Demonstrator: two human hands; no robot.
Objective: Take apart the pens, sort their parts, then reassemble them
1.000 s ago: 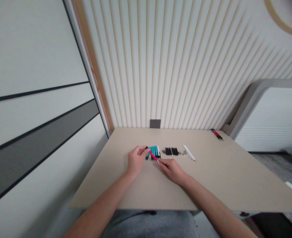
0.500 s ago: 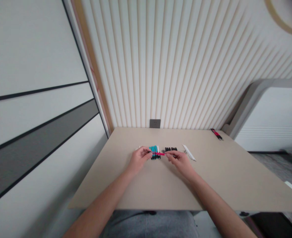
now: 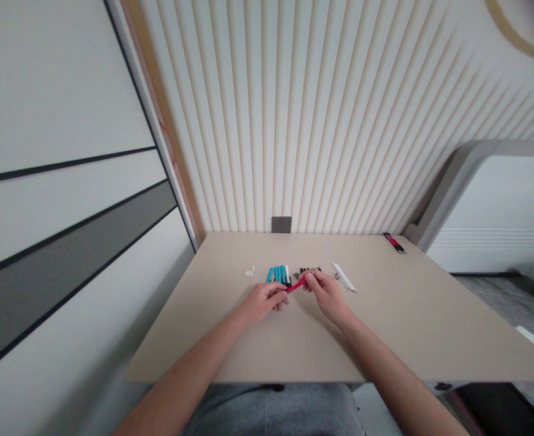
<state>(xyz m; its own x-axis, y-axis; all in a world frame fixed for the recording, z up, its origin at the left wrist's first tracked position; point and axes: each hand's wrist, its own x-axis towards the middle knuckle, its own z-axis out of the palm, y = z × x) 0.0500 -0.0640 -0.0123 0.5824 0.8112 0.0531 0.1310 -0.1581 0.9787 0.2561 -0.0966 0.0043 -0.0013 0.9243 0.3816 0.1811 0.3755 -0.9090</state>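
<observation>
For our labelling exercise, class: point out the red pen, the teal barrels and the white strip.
Red pen point(image 3: 296, 286): head view, mid-barrel.
Teal barrels point(image 3: 276, 275): head view, middle barrel.
White strip point(image 3: 344, 277): head view, its middle.

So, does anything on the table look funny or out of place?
Tiny white bits lie loose on the beige tabletop, left of the tidy row of teal pens. They look stray beside it. A slim red-and-black object also sits alone near the far corner.

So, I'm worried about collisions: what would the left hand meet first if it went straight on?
Probably the red pen held in the right hand, just ahead of the left hand; depth is hard to judge from this view.
</observation>
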